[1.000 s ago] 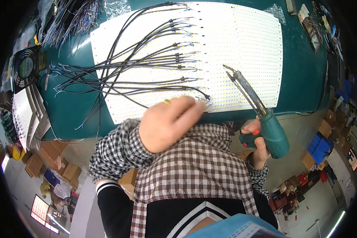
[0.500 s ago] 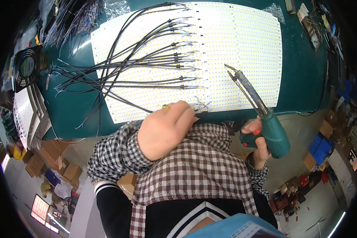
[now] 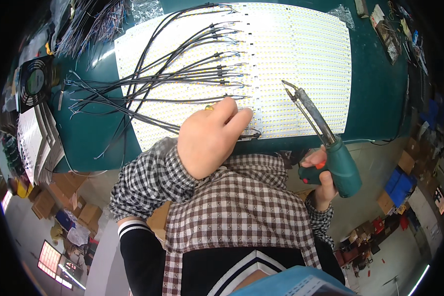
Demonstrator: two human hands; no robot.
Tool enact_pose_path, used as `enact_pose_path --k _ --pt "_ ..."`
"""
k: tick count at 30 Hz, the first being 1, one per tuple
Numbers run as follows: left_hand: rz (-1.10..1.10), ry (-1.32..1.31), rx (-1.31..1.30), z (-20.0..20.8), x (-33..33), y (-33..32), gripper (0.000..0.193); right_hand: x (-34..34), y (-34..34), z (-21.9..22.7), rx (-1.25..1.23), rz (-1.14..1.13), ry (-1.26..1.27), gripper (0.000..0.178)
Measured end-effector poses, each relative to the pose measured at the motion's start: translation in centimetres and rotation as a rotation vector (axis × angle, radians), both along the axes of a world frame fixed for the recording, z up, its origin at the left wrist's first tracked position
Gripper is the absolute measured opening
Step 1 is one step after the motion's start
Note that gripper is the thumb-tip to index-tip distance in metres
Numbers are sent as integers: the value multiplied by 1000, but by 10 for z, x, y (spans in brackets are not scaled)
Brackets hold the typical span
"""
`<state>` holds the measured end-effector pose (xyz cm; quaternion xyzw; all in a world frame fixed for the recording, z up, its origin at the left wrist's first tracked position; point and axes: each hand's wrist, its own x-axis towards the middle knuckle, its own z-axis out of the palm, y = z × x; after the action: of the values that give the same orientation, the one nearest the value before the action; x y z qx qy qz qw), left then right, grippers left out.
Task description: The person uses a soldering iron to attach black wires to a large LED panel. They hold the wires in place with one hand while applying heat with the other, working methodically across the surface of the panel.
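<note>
A white LED panel (image 3: 306, 59) dotted with rows of small yellow chips lies before me. Several black cables (image 3: 177, 78) cross its left half, their thin stripped leads near the panel's middle. Over the panel's near edge my left hand (image 3: 209, 135) is closed, fingers curled down on a black cable (image 3: 158, 122); its fingertips are hidden. A dark cable end shows just right of it at the edge. My right hand (image 3: 323, 177) grips a green pistol-shaped soldering iron (image 3: 343, 167). The iron's metal barrel and feed tube point up and left, with the tip above the panel.
On the green table (image 3: 84, 133) stands a small black fan (image 3: 34, 84) at left, beside stacked white panels (image 3: 37, 143). Bundled loose wires (image 3: 93, 29) lie at the far left, clear plastic (image 3: 343, 15) at the far right. Cardboard boxes (image 3: 89, 217) sit on the floor.
My left hand has shifted up and forward over the panel, and the nearest straight cable now bends down toward it. My right hand and the soldering iron have hardly moved.
</note>
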<state>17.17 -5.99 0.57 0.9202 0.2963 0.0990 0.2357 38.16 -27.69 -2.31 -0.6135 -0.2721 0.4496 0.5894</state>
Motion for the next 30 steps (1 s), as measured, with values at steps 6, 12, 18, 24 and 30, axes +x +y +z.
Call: enact_pose_path --k 6,12,18,24,30 --pt "139 -235 -285 -13 6 7 14 2 -2 -2 11 33 13 70" --pt "97 -160 -194 -11 8 12 12 1 -6 0 -15 27 13 69" --pt "159 -227 -359 -16 10 16 11 0 -3 6 -37 47 -45 64" --pt "167 -199 -330 -17 15 15 10 -6 -4 8 -36 -45 106 63" --pt "152 -189 -339 -16 16 18 11 -10 -8 7 -32 -23 89 58"
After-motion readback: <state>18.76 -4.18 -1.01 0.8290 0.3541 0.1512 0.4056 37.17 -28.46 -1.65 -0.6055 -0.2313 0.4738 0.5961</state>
